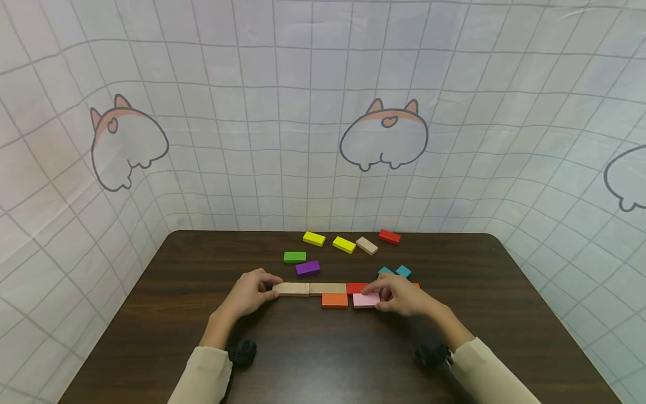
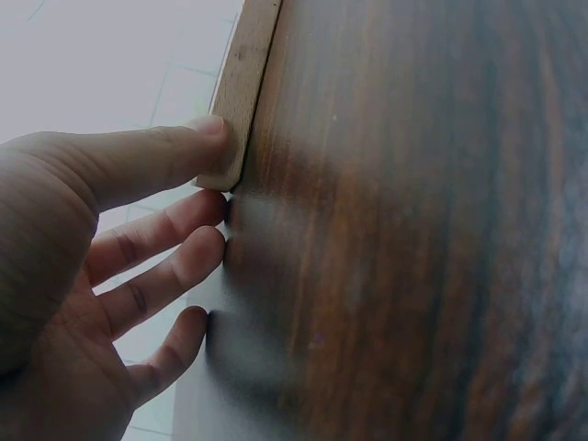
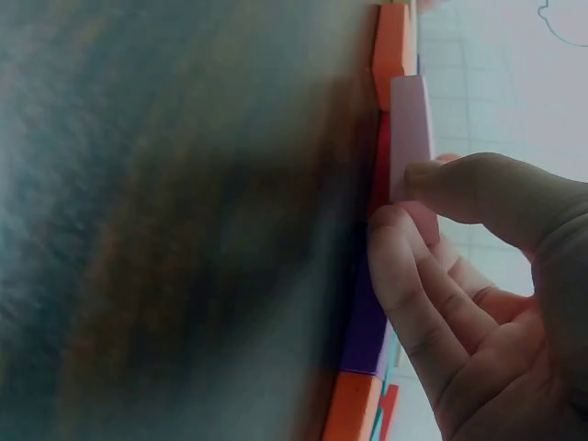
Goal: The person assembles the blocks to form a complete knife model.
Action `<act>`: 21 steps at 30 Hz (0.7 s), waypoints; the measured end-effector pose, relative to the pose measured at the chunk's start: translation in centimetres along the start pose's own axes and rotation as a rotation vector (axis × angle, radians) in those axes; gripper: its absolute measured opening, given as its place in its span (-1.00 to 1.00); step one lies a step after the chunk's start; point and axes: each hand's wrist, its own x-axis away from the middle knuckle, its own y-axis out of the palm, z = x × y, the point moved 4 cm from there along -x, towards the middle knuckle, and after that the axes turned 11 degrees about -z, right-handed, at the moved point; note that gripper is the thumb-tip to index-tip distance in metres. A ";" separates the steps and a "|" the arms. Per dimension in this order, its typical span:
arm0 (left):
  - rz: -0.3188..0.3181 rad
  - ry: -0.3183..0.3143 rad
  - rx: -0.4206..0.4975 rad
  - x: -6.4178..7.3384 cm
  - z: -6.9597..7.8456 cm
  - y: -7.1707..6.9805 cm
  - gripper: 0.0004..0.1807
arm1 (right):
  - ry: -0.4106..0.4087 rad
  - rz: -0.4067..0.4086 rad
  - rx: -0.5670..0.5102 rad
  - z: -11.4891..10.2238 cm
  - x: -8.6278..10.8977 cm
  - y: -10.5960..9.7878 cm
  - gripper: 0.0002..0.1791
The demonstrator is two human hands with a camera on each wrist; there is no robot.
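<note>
A row of blocks lies across the table. My left hand (image 1: 249, 292) pinches the left end of a plain wooden block (image 1: 294, 289), its thumb on the front side in the left wrist view. Another wooden block (image 1: 328, 289) and a red block (image 1: 355, 288) continue the row, followed by a purple block (image 3: 364, 317) and an orange block (image 3: 352, 404). A pink block (image 1: 365, 301) is pinched between the thumb and fingers of my right hand (image 1: 404, 294), in front of the red one. Left of it, another orange block (image 1: 335, 301) lies before the row.
Behind the row lie a green block (image 1: 295, 257), a purple block (image 1: 308, 269), two yellow blocks (image 1: 314, 239), a wooden block (image 1: 367, 246) and a red block (image 1: 390, 237). Blue pieces (image 1: 403, 271) sit beyond my right hand. A gridded cloth (image 1: 292, 168) hangs behind the table (image 1: 202, 261).
</note>
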 end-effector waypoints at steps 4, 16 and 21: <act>0.001 0.002 0.003 -0.1 0.0 0.0 -0.73 | 0.008 -0.002 0.017 0.1 0.0 0.5 -0.63; -0.002 -0.001 0.007 -0.1 -0.1 0.0 -0.73 | 0.038 0.033 0.070 -0.3 -0.2 1.1 -0.65; -0.007 0.001 0.005 -0.2 -0.2 0.0 -0.73 | 0.049 0.049 0.091 -0.3 -0.2 1.2 -0.66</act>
